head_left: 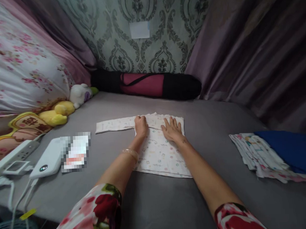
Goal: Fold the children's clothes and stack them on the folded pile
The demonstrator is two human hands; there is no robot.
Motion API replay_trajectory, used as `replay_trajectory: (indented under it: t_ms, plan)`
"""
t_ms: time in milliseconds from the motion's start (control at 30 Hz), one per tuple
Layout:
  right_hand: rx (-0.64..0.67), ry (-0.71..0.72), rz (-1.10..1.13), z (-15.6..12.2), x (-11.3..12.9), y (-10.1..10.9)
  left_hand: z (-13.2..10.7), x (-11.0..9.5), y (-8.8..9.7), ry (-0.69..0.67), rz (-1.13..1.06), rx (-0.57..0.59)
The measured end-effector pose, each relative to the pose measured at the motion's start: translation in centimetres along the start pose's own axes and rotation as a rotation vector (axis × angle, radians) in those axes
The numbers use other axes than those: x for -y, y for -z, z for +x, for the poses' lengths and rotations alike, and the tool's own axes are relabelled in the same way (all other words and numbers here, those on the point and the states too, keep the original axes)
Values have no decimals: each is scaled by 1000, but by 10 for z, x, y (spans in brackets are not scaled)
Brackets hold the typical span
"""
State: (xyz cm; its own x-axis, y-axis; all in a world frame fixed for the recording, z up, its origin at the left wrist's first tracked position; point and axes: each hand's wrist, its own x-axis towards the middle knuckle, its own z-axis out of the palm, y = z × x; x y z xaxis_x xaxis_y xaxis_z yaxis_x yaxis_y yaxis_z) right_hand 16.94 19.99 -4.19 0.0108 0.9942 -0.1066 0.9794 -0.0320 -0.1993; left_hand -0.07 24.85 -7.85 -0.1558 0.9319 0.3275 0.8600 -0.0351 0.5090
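Note:
A small white long-sleeved shirt (158,153) with a faint coloured print lies flat on the grey bed sheet (157,205). One sleeve stretches out to the left, and the right side looks folded inward over the body. My left hand (141,126) is closed on the fabric where the left sleeve meets the body; its fingertips are hidden. Spread flat, my right hand (172,128) presses on the upper right of the shirt, its fingers pointing away from me.
Folded printed clothes (261,153) and a dark blue cloth (291,149) lie at right. On the left are a power strip (15,157), a white power bank (50,157), a blurred-out item (77,151) and plush toys (58,112). A black and red roll bag (144,84) lies along the wall.

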Motion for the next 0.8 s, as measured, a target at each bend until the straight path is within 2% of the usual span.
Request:
replay_trajectory:
  t_ms: [67, 167, 233, 367, 500, 667, 800]
  plan:
    - [-15, 22, -8, 1, 9, 1, 0, 1, -1, 1, -22, -18]
    - [-60, 186, -3, 2, 26, -4, 1, 2, -1, 2, -51, -49]
    - [-44, 254, 18, 2, 35, -10, 1, 3, -1, -5, -57, -50]
    - [-10, 250, 43, 5, 41, -16, 2, 4, -3, -13, -50, -48]
    - [50, 222, 47, 10, 48, -9, 3, 5, -4, 13, -58, -35]
    - [-42, 323, 63, 15, 63, -10, 8, 5, -1, 87, -114, -58]
    - [-49, 323, 56, 17, 66, -19, 10, 4, 3, 129, -216, -101]
